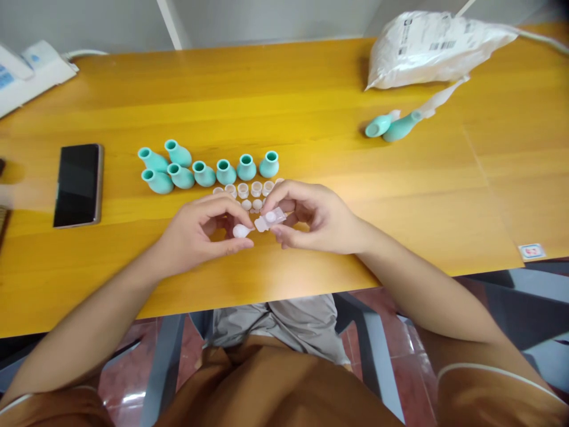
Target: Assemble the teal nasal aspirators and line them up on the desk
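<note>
My left hand (211, 228) pinches a small white rounded piece with a narrow tip (241, 230) between thumb and fingers. Close beside it, my right hand (313, 219) grips a small clear plastic piece (271, 219) with a white round spot in it. The two pieces nearly meet; whether they touch I cannot tell. Just beyond my fingers stand several small clear cups (243, 190) in a row, with small white round pieces (246, 204) in front, partly hidden by my hands. Behind them is a group of several turquoise bulb-shaped bottles (246, 168) with open necks.
A black phone (77, 185) lies at the left on the wooden table (311, 118). Two more turquoise bottles (402, 126) lie on their sides at the right, by a white plastic package (427, 50). A white device (35, 77) sits at the back left, a small card (532, 252) at the right edge.
</note>
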Motion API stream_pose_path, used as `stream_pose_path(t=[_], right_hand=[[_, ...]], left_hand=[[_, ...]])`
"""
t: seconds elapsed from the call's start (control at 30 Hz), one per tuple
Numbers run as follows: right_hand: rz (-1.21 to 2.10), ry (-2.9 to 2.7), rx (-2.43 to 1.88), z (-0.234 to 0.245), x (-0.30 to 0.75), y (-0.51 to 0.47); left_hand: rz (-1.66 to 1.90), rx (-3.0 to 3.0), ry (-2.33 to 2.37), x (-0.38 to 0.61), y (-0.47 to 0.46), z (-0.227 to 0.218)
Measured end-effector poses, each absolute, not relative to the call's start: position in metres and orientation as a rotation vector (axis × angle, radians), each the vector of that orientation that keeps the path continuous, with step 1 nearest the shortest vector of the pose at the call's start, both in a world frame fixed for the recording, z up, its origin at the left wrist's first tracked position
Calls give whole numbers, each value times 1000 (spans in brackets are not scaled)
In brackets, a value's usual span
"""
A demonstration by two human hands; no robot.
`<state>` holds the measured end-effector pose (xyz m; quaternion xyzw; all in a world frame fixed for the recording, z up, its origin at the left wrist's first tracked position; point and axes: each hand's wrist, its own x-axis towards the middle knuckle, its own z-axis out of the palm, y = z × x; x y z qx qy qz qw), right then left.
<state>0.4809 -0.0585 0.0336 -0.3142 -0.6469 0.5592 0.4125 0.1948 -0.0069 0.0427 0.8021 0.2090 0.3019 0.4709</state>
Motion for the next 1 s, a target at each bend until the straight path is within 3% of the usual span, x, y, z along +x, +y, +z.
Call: stream_pose_path(t=[0.53, 1.0], right_hand=[[1218, -1652, -749, 25, 477, -55], [1315, -1613, -728, 30, 478, -59]], left_hand=[[699, 1573, 580, 198, -20, 36], [741, 1464, 663, 201, -21, 37]])
